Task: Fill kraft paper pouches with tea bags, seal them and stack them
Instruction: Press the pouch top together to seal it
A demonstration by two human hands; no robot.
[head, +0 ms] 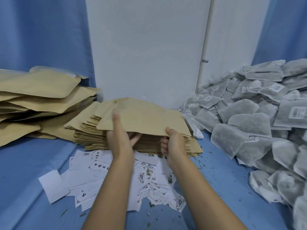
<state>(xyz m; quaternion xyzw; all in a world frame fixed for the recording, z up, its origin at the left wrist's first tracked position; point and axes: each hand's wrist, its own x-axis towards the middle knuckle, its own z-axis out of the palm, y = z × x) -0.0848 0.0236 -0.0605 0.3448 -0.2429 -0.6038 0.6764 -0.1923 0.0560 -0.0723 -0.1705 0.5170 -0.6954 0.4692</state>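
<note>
Top kraft pouch [146,117] held at 12 o'clock above the empty stack [86,135].
Left hand [120,140] and right hand [172,143] each pinch its near edge, thumb above, fingers beneath, likely to spread the mouth for tea bags [249,120] at 3 o'clock.

The white slips [99,165] bear printed Chinese characters, apparently 中国茶. Tags [297,113] on the tea bags [249,121] show barcodes. Their small print is unreadable.

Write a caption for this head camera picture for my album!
Left hand and right hand hold one kraft pouch over the flat stack, tea bags heaped beside.
</note>
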